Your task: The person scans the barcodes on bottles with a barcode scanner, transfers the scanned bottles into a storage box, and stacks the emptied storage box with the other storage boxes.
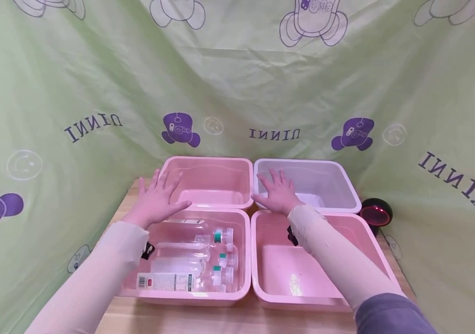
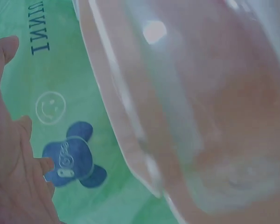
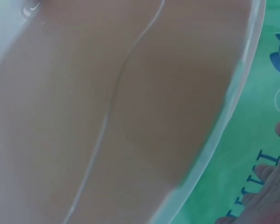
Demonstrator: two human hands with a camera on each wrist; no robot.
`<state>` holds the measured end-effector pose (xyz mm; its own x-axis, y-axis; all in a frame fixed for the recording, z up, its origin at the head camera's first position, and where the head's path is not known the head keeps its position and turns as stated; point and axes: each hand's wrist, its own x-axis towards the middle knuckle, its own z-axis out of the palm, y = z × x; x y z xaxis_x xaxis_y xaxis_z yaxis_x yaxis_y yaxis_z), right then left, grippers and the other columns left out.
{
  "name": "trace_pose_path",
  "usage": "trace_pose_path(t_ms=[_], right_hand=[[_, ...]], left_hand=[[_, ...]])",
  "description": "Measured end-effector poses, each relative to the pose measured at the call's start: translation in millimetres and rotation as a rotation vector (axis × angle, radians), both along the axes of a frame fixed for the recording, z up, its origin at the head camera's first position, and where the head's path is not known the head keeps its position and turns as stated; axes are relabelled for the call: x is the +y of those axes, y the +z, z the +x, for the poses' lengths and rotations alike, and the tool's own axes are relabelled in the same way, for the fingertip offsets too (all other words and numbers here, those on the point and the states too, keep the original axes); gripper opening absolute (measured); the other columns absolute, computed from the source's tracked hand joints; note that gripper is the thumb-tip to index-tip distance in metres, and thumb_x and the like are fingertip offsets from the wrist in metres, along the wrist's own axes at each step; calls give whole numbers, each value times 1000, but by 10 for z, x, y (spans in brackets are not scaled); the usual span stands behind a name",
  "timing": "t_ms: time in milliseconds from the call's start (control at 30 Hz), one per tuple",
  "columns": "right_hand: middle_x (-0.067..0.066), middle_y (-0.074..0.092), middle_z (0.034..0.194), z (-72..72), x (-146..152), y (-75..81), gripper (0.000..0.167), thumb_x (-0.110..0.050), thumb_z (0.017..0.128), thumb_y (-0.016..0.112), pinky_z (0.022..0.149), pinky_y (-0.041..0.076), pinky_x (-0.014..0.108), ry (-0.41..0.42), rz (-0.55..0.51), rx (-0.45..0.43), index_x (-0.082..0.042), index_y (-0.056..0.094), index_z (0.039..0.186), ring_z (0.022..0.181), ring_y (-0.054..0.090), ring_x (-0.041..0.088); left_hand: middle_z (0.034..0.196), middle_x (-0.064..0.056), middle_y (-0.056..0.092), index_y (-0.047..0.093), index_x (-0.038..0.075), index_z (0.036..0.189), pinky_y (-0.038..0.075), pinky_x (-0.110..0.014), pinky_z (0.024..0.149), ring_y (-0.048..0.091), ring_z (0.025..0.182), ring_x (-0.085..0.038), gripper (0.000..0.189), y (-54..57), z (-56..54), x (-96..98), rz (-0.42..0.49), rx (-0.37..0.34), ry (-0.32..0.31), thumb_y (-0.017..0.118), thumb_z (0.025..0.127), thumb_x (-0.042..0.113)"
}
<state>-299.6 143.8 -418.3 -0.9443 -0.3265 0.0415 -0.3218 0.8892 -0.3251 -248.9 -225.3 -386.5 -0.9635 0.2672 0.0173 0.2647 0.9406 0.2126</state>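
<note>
Apparently pre-grasp | your spread left hand (image 1: 155,202) hung near bottle bin (image 1: 245,260), spread right hand (image 1: 280,194) past its far-right corner | grasping bottles (image 1: 178,266) likely required lowering

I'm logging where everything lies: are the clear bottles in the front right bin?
No, the clear bottles lie in the front left pink bin.
</note>
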Motion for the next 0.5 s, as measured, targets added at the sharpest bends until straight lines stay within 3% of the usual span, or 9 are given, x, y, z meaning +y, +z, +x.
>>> trace_pose_path(t_ms=[267,500], right_hand=[[25,16,167,162,-139,34,78,-55,98,56,118,10,74,48,6,-2,-18,34,163,153,4,51],[25,14,168,228,-197,42,78,-52,98,56,118,10,73,60,10,-7,-16,33,163,154,3,50]], left_hand=[[166,-32,8,16,15,167,-14,-77,111,-4,152,-54,94,-133,375,-438,48,32,48,55,97,65],[165,-35,8,18,9,166,-9,-81,110,-2,151,-56,91,-262,539,-647,122,10,62,56,99,59]])
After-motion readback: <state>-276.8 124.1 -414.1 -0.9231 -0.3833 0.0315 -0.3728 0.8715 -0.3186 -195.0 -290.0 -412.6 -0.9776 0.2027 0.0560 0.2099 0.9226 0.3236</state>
